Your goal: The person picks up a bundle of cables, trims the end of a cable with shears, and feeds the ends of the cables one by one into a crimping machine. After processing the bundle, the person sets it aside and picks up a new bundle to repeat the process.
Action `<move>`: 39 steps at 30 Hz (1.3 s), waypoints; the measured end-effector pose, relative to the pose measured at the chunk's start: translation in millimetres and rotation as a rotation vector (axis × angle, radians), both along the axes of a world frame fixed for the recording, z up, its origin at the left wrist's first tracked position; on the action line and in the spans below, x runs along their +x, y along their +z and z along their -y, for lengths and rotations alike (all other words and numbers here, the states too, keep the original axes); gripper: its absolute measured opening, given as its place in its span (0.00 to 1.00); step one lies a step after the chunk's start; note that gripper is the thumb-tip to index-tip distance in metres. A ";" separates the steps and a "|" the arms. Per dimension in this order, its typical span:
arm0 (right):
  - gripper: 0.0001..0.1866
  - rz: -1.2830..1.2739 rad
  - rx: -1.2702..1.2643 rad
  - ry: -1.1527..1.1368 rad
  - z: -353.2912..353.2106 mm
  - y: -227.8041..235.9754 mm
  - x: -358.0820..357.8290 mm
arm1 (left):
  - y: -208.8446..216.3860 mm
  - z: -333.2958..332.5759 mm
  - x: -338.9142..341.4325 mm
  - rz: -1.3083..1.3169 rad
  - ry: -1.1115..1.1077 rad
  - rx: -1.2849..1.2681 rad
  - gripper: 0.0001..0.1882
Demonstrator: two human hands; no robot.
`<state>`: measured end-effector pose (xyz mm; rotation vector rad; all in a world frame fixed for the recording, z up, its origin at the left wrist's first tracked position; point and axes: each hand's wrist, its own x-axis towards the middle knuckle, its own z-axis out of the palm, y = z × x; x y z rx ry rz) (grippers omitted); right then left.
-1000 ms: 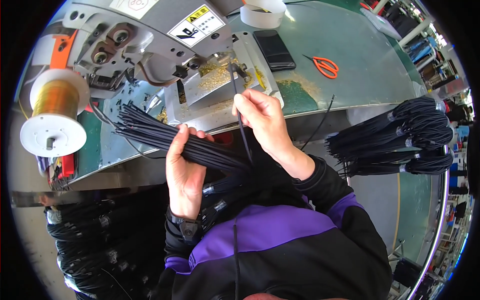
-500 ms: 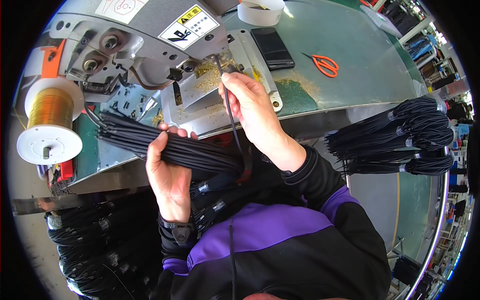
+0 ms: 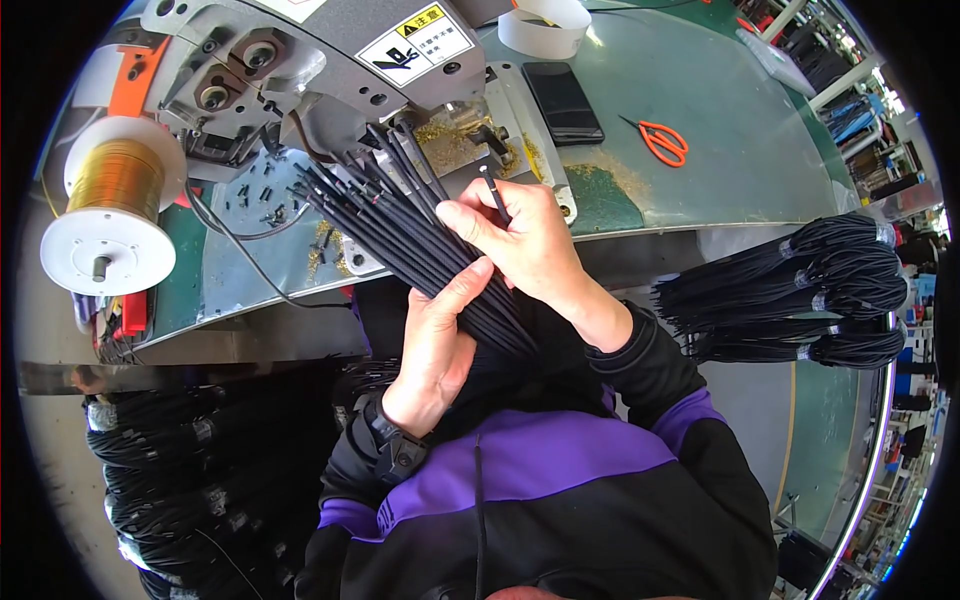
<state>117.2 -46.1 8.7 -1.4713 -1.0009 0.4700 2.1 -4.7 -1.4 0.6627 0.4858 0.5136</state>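
Observation:
A thick bundle of black cords (image 3: 385, 232) slants up and left, its cut ends fanned out just in front of the machine. My left hand (image 3: 432, 355) is closed round the bundle's lower part, thumb laid across the top. Beside it, my right hand (image 3: 525, 240) pinches a single black cord (image 3: 493, 190) between thumb and fingers. That cord's tip points upward, with a small pale metallic end. The right thumb reaches the bundle's right side; whether it also grips cords there is hard to see. The lower ends of the cords go out of sight against my dark clothing.
A grey machine head (image 3: 335, 65) overhangs the bench, with a spool of gold-coloured wire (image 3: 118, 180) at left. Black clippings (image 3: 258, 200) litter the bench. A phone (image 3: 563, 103) and orange-handled snips (image 3: 662, 145) lie to the right. Cord bundles hang at right (image 3: 800, 280) and lower left (image 3: 180, 470).
My right hand has drawn the single cord back from the machine to the bundle. My left hand has swung the bundle rightward, its ends now pointing more upward. The view has shifted slightly.

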 end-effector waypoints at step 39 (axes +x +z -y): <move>0.11 -0.507 0.180 -0.129 9.2 7.9 -10.6 | -11.7 -5.1 -8.1 0.011 0.035 -0.106 0.06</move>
